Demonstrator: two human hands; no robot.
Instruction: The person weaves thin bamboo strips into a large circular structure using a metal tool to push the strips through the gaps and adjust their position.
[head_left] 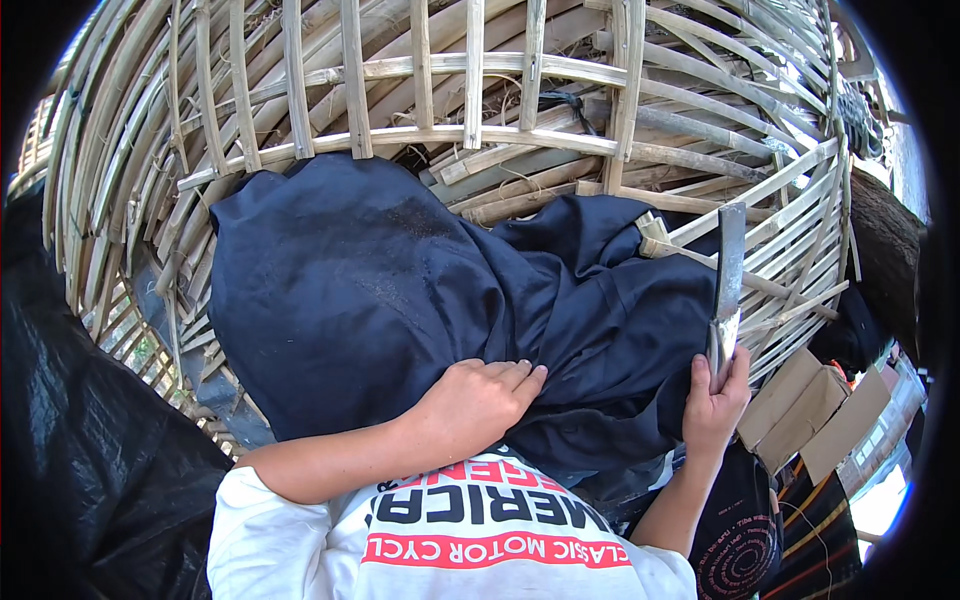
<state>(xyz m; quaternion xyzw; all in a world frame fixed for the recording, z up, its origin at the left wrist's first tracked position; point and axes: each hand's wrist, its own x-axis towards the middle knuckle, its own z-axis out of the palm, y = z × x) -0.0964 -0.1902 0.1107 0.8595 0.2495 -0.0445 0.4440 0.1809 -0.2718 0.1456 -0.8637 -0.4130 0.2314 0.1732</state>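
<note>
In my right hand (716,402) is a knife (731,265) with a long grey metal blade, held upright with the blade pointing away from me. The fingers wrap round its lower end, which is mostly hidden by them. My left hand (480,398) lies on the dark navy cloth (340,290) spread over my lap and legs. Its fingers are bent and held together against the cloth. Whatever may be under those fingers is hidden. Folds run across the cloth from near the left hand toward the knife.
Ahead stands a large frame of split bamboo (420,70) with many bamboo strips behind it. Bamboo lattice (800,230) curves round at right, near the blade. An opened cardboard box (800,410) sits at lower right. Black plastic sheeting (90,420) covers the left side.
</note>
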